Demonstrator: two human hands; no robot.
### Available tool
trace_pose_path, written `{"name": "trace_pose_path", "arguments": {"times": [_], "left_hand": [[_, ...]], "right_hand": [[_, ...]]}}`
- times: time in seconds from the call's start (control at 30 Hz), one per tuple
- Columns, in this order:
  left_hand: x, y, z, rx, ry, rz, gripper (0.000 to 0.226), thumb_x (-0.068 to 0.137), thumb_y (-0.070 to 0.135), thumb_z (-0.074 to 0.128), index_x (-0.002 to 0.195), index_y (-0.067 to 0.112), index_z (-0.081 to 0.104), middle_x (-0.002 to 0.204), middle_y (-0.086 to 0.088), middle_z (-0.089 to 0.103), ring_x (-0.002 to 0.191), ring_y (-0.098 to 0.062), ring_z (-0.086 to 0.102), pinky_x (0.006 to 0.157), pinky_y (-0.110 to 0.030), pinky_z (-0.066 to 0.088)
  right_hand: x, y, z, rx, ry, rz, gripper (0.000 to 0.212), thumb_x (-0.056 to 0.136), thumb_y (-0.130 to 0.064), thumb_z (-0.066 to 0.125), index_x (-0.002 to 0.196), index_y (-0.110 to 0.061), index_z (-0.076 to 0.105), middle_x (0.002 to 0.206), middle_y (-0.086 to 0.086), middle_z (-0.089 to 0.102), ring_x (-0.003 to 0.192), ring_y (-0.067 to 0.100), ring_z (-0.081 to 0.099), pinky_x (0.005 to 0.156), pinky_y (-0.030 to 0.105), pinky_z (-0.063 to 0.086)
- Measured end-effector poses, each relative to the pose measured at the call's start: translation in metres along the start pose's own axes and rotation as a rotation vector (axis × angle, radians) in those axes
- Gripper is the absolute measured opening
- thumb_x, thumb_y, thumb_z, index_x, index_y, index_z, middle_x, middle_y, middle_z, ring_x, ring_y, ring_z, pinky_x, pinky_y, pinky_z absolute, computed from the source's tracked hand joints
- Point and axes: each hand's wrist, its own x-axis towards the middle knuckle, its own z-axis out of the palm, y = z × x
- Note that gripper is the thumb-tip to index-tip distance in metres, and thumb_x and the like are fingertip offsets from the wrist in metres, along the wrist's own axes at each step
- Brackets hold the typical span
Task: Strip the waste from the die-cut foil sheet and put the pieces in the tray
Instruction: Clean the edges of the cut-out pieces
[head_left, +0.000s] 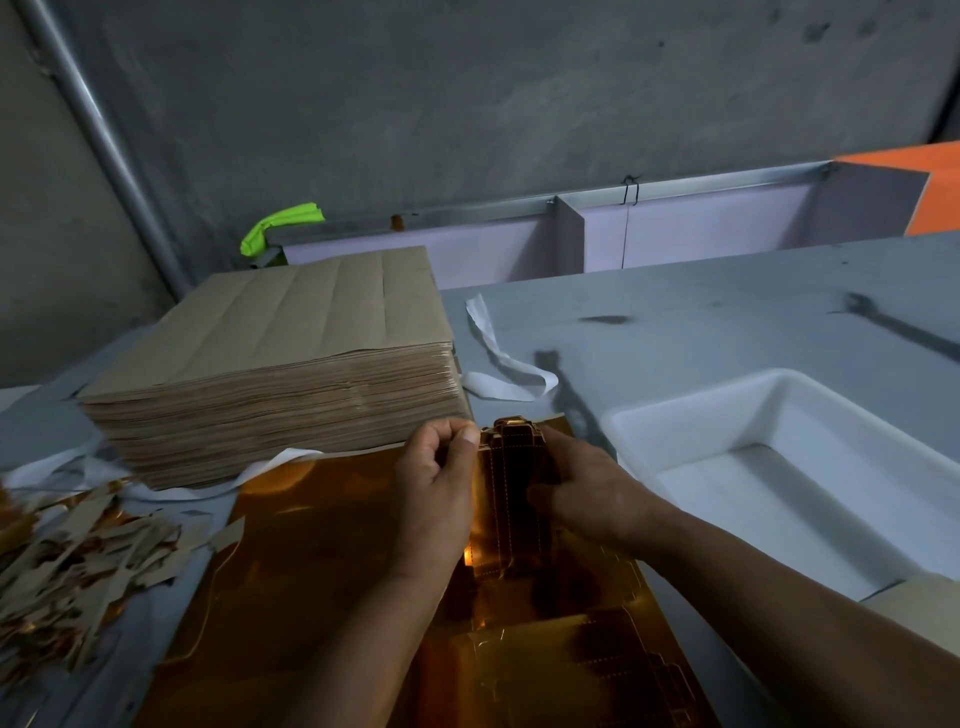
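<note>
While the flat grey worktop (701, 312) carries everything, the shiny orange-gold foil sheet (322, 545) lies along its near edge, in front of a tall stack of brown card sheets (291, 332). The white rectangular tray (779, 410) sits to the right, just beside the sheet. A heap of brown and gold offcuts (78, 561) lies at the left. The left hand (436, 478) has its fingers curled, thumb and forefinger pinching the foil along the left edge of a narrow perforated die-cut piece (511, 467) raised at the sheet's far end. The right hand (582, 483) curls its fingers round that piece's right side. The step in hand looks like freeing this piece from its waste. The next move, I judge, calls for a steady pull along the perforation, then a short carry right into the tray.
</note>
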Motion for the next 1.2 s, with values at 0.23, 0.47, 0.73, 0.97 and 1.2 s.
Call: {"name": "trace_pose_path", "arguments": {"times": [0.23, 0.47, 0.73, 0.97, 1.2], "left_hand": [[0.000, 0.011, 0.000, -0.055, -0.026, 0.066, 0.007, 0.095, 0.021, 0.060, 0.098, 0.018, 0.066, 0.088, 0.004, 0.069, 0.083, 0.000, 0.063, 0.071, -0.011, 0.049], [-0.006, -0.003, -0.016, -0.186, -0.199, -0.309, 0.060, 0.067, 0.041, 0.072, 0.123, 0.031, 0.054, 0.118, 0.000, 0.066, 0.104, -0.013, 0.065, 0.090, -0.039, 0.049], [-0.016, -0.016, -0.014, -0.018, -0.301, -0.405, 0.023, 0.093, 0.013, 0.061, 0.114, 0.022, 0.065, 0.102, 0.002, 0.074, 0.100, -0.018, 0.069, 0.092, -0.042, 0.051], [-0.021, -0.025, -0.022, -0.130, -0.349, -0.413, 0.024, 0.077, 0.021, 0.072, 0.101, 0.019, 0.072, 0.096, -0.008, 0.075, 0.093, -0.026, 0.071, 0.089, -0.049, 0.051], [-0.029, -0.033, -0.028, -0.201, -0.338, -0.455, 0.031, 0.063, 0.030, 0.078, 0.090, 0.017, 0.074, 0.097, -0.018, 0.072, 0.097, -0.037, 0.068, 0.097, -0.063, 0.046]], "right_hand": [[0.000, 0.000, 0.000, 0.039, 0.010, 0.012, 0.049, 0.092, -0.005, 0.059, 0.100, -0.053, 0.050, 0.099, -0.023, 0.061, 0.091, -0.005, 0.059, 0.074, 0.015, 0.050], [0.001, -0.001, -0.001, 0.195, 0.045, 0.052, 0.040, 0.089, -0.003, 0.060, 0.097, -0.042, 0.060, 0.100, -0.009, 0.070, 0.099, 0.012, 0.067, 0.092, 0.043, 0.056], [0.004, 0.000, -0.002, 0.209, 0.095, 0.062, 0.024, 0.090, -0.016, 0.065, 0.105, -0.033, 0.056, 0.104, -0.001, 0.067, 0.098, 0.021, 0.067, 0.087, 0.049, 0.058], [0.005, 0.002, -0.003, 0.141, 0.278, -0.027, 0.013, 0.092, -0.039, 0.065, 0.103, -0.042, 0.058, 0.101, -0.007, 0.065, 0.093, 0.014, 0.064, 0.076, 0.035, 0.056], [0.002, -0.002, -0.004, 0.048, 0.288, -0.055, 0.011, 0.095, -0.033, 0.062, 0.087, -0.036, 0.067, 0.094, -0.012, 0.066, 0.089, 0.006, 0.062, 0.063, 0.013, 0.044]]}}
